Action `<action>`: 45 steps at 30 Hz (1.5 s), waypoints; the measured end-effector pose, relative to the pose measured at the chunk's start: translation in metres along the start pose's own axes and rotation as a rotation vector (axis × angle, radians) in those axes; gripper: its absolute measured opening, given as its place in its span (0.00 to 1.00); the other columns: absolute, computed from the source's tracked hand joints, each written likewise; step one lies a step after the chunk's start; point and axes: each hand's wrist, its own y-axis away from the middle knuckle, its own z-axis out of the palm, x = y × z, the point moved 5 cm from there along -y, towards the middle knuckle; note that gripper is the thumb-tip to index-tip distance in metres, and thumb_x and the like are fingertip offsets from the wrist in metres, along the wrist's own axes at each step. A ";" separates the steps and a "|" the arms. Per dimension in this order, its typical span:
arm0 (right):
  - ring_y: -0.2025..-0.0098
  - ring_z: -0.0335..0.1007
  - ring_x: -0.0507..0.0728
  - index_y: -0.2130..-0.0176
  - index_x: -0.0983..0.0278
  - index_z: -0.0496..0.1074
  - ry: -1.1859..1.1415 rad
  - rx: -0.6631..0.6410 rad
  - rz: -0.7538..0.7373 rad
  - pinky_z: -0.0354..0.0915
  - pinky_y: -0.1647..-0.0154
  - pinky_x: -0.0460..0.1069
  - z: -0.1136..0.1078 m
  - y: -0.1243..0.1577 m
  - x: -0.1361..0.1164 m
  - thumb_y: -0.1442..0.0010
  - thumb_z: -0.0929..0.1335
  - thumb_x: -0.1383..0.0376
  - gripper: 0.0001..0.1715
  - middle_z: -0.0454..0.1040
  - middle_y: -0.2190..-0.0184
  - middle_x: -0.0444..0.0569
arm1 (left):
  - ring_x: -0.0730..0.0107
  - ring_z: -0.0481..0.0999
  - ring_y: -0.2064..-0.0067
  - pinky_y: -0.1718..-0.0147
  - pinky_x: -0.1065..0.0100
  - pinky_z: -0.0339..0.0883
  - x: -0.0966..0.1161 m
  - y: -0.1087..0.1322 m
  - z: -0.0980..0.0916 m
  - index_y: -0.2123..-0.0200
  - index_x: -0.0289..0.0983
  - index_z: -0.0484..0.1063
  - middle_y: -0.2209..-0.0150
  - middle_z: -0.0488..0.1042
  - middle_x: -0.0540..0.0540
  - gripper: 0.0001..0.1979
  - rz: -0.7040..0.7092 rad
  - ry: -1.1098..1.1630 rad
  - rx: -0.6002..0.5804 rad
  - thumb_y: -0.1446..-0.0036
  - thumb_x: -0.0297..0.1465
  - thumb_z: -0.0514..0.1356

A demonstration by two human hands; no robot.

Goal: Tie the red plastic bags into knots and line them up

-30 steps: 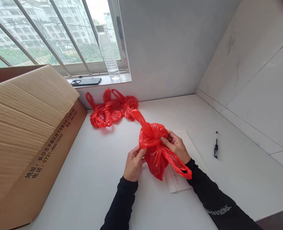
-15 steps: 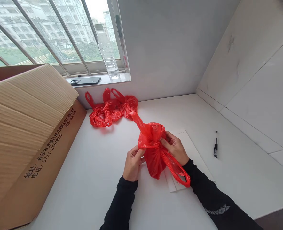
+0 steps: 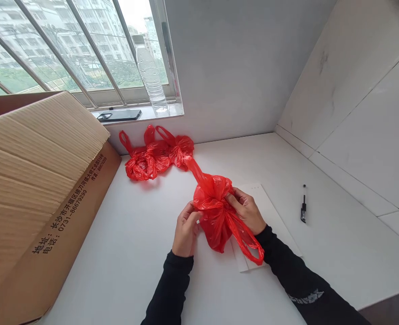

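Observation:
Both hands grip a crumpled red plastic bag (image 3: 216, 212) just above the white table (image 3: 145, 243). My left hand (image 3: 185, 230) pinches the bag's left side with closed fingers. My right hand (image 3: 247, 211) pinches the knotted middle from the right. One handle loop of the bag hangs down over my right wrist, and another strip trails up to the far left. Behind them, a pile of knotted red bags (image 3: 157, 153) lies by the wall under the window sill.
A large open cardboard box (image 3: 40, 180) with printed writing fills the left side. A sheet of paper (image 3: 270, 216) lies under my right hand and a black pen (image 3: 303, 211) to its right. A phone (image 3: 120, 115) and a clear bottle (image 3: 151, 74) stand on the sill.
Both hands have drawn slightly closer together on the bag, bunching it tighter. The hanging handle loop has swung a little to the left.

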 end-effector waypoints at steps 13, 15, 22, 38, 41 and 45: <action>0.45 0.73 0.61 0.34 0.56 0.59 0.116 -0.240 -0.003 0.66 0.40 0.59 0.019 0.009 0.001 0.45 0.76 0.57 0.45 0.75 0.46 0.52 | 0.53 0.81 0.56 0.54 0.58 0.72 0.002 -0.002 -0.008 0.59 0.35 0.79 0.60 0.83 0.41 0.18 0.036 0.055 0.139 0.52 0.37 0.72; 0.45 0.72 0.61 0.35 0.55 0.60 0.187 -0.245 -0.037 0.65 0.39 0.59 0.021 0.011 0.002 0.44 0.76 0.61 0.43 0.74 0.45 0.51 | 0.53 0.82 0.57 0.57 0.59 0.74 0.003 -0.001 -0.010 0.62 0.35 0.79 0.62 0.83 0.42 0.15 0.001 0.122 0.167 0.53 0.36 0.72; 0.45 0.71 0.61 0.36 0.54 0.63 0.192 -0.238 -0.103 0.66 0.40 0.57 0.021 0.011 -0.001 0.43 0.75 0.60 0.39 0.74 0.46 0.50 | 0.51 0.79 0.49 0.51 0.58 0.73 0.011 0.003 0.007 0.49 0.37 0.75 0.51 0.80 0.40 0.22 0.059 0.142 0.064 0.47 0.36 0.68; 0.65 0.72 0.56 0.61 0.62 0.75 0.049 -0.124 -0.033 0.69 0.60 0.51 0.011 0.004 0.005 0.41 0.74 0.53 0.16 0.76 0.67 0.46 | 0.48 0.78 0.48 0.48 0.53 0.71 0.013 0.005 0.013 0.49 0.37 0.74 0.52 0.80 0.40 0.23 0.010 0.122 -0.043 0.48 0.35 0.70; 0.63 0.72 0.56 0.56 0.61 0.74 0.022 -0.128 -0.023 0.69 0.58 0.51 0.010 0.003 0.006 0.38 0.71 0.51 0.18 0.76 0.64 0.47 | 0.50 0.79 0.49 0.49 0.54 0.71 0.011 0.004 0.009 0.52 0.37 0.74 0.54 0.80 0.41 0.22 0.026 0.101 -0.019 0.50 0.32 0.71; 0.58 0.72 0.57 0.44 0.59 0.67 0.082 -0.274 0.016 0.68 0.53 0.53 0.018 0.006 0.006 0.40 0.73 0.54 0.28 0.75 0.57 0.49 | 0.54 0.80 0.53 0.50 0.57 0.72 0.009 0.001 -0.003 0.56 0.37 0.75 0.58 0.80 0.44 0.19 0.058 0.108 0.060 0.52 0.30 0.72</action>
